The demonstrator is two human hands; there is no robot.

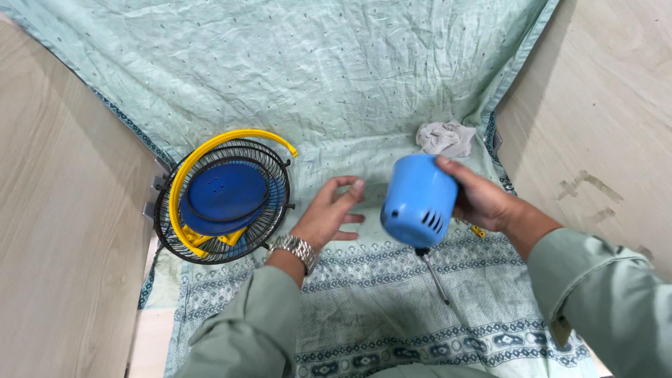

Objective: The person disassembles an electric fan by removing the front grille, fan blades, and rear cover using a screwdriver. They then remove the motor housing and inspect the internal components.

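Observation:
My right hand [479,198] grips a blue plastic fan motor housing [418,199] with vent slots, lifted above the cloth. My left hand [329,213], a metal watch on its wrist, hovers open just left of the housing, fingers spread and holding nothing. To the far left lies a black wire fan grille [276,168] with a yellow ring around it and a blue fan blade [227,196] resting inside.
A pale green patterned cloth [315,77] covers the floor between two wooden panels [63,231]. A crumpled grey rag [446,138] lies behind the housing. A screwdriver [434,276] rests on the cloth below it, and a small yellow piece [477,230] sits beside my right wrist.

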